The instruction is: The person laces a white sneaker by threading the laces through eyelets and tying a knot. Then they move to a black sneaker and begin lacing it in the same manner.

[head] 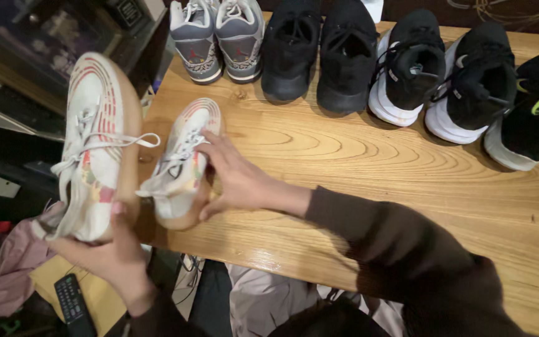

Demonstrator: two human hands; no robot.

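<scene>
My left hand (110, 253) grips the heel of a white sneaker with red stripes (95, 143) and holds it up off the table's left edge, toe pointing away. Its laces hang loose. My right hand (238, 178) rests on the matching white sneaker (182, 165), which lies on the wooden table (344, 168) near the left corner; the fingers press its side and the thumb curls under its heel.
Along the table's far edge stand grey sneakers (219, 37), black sneakers (319, 53), black-and-white sneakers (444, 72) and a black shoe with green trim (534, 112). Below left lie a remote control (73, 306), a yellow pad and pink cloth (7, 262).
</scene>
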